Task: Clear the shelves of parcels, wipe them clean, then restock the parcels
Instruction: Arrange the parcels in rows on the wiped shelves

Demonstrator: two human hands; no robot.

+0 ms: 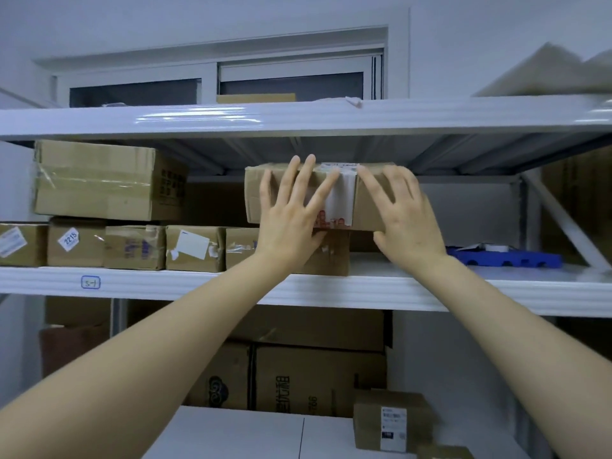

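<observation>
A taped cardboard parcel (344, 197) sits stacked on a lower parcel (331, 256) on the white middle shelf (331, 289). My left hand (291, 213) lies flat on its front face with the fingers spread and straight. My right hand (404, 213) presses the parcel's right front part, fingers also spread. To the left along the same shelf stands a row of several small parcels (135, 246), with a larger box (106, 180) stacked on top of them.
A blue plastic tray (506, 260) with a tape roll lies on the shelf at right. The upper shelf (298, 117) hangs close above the parcel. Large boxes (298, 379) stand on the shelf below, and a small labelled box (390, 422) sits on a white surface.
</observation>
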